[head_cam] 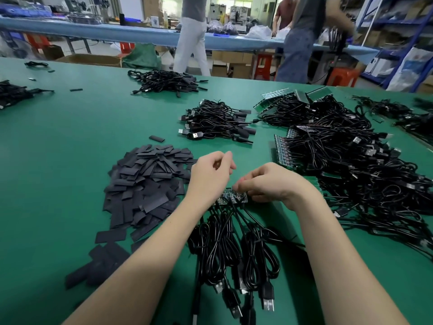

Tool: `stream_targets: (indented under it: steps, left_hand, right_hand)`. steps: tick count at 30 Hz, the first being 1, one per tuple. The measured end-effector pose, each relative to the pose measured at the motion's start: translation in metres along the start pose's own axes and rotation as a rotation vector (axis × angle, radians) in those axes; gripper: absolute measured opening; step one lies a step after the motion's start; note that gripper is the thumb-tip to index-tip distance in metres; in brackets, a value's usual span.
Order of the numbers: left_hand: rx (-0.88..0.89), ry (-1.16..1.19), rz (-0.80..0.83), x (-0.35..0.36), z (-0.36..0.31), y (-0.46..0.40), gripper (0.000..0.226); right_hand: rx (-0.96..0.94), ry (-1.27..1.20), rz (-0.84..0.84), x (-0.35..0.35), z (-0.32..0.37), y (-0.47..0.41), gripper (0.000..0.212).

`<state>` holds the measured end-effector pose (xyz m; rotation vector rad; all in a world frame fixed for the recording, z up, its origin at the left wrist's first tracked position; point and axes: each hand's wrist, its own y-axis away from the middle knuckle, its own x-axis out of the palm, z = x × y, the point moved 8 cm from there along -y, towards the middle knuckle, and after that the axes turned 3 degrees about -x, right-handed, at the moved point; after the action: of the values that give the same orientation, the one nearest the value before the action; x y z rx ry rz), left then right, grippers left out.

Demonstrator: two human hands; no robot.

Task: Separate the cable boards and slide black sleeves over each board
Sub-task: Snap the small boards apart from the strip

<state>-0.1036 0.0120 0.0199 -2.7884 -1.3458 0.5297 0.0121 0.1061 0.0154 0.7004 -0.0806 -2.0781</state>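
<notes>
Black cables: a bundle of coiled leads (234,252) lies nearest the worker on the green table (70,141), USB plugs (267,299) pointing toward the near edge, wires running up to a board strip.
Board strip: a short row of joined cable boards (230,197) sits on the table between the two wrists, partly hidden by the fingers.
Right hand: the right hand (269,184) curls over the strip's right end, fingertips pinching it; the exact grip is blurred.
Left hand: the left hand (212,172) hovers just above and left of the strip, fingers loosely curled; whether it holds anything cannot be told.
Sleeves: a heap of flat black sleeves (147,184) lies just left of the left forearm, with loose ones (110,238) scattered toward the near edge.
Right-side stock: a large tangle of cables on uncut board panels (351,170) fills the table to the right, touching the work area.
Middle pile: cables with sleeved ends (218,120) lie beyond the hands.
Far piles: another cable heap (166,83) sits further back, with a smaller one (14,92) at the left edge.
Background: two standing people, one in white trousers (192,43) and one in blue trousers (297,50), stand beside a long blue bench (117,31); orange stools (342,77) and shelving (398,38) lie beyond.
</notes>
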Motion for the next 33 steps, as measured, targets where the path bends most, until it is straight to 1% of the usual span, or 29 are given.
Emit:
stream_targets:
  steps: [2, 4, 5, 8, 10, 13, 16, 19, 22, 25, 26, 29, 31, 33]
  left_hand:
    - [0.008, 0.023, -0.019, -0.002, 0.000, -0.002, 0.040]
    - [0.037, 0.034, -0.057, -0.006, -0.003, -0.001, 0.043]
    - [0.068, 0.006, -0.080, -0.008, -0.005, -0.001, 0.045]
    - [0.142, -0.197, -0.120, -0.007, -0.011, 0.002, 0.058]
    - [0.122, -0.270, -0.124, -0.007, -0.011, 0.003, 0.068]
    - [0.101, -0.303, -0.115, -0.010, -0.010, 0.003, 0.066]
    - [0.076, -0.252, -0.103, -0.012, -0.012, 0.002, 0.073]
    - [0.055, -0.206, -0.099, -0.013, -0.014, 0.001, 0.075]
    - [0.057, -0.180, -0.084, -0.011, -0.015, 0.003, 0.073]
    - [0.056, -0.162, -0.073, -0.011, -0.016, 0.002, 0.070]
    - [0.061, -0.156, -0.069, -0.010, -0.016, 0.002, 0.069]
    - [0.074, -0.136, -0.060, -0.010, -0.017, 0.001, 0.067]
    - [0.078, -0.073, -0.052, -0.009, -0.017, 0.000, 0.066]
    - [0.079, -0.004, -0.048, -0.009, -0.017, -0.002, 0.066]
  right_hand:
    - [-0.004, -0.091, 0.059, 0.005, 0.001, 0.004, 0.010]
    - [-0.003, -0.221, 0.115, 0.009, 0.003, 0.007, 0.011]
    - [-0.011, -0.284, 0.132, 0.010, 0.006, 0.008, 0.014]
    - [-0.064, -0.414, 0.146, 0.010, 0.016, 0.007, 0.019]
    - [-0.078, -0.443, 0.134, 0.010, 0.020, 0.007, 0.019]
    - [-0.078, -0.419, 0.136, 0.012, 0.018, 0.007, 0.011]
    - [-0.079, -0.418, 0.173, 0.013, 0.019, 0.009, 0.005]
    - [-0.086, -0.448, 0.214, 0.017, 0.023, 0.011, 0.013]
    - [-0.094, -0.477, 0.232, 0.020, 0.024, 0.011, 0.012]
    - [-0.092, -0.515, 0.242, 0.022, 0.022, 0.011, 0.022]
    - [-0.088, -0.531, 0.251, 0.023, 0.021, 0.011, 0.022]
    - [-0.075, -0.588, 0.286, 0.028, 0.020, 0.012, 0.012]
    - [-0.063, -0.653, 0.306, 0.032, 0.019, 0.013, 0.007]
    - [-0.068, -0.711, 0.314, 0.034, 0.020, 0.014, 0.010]
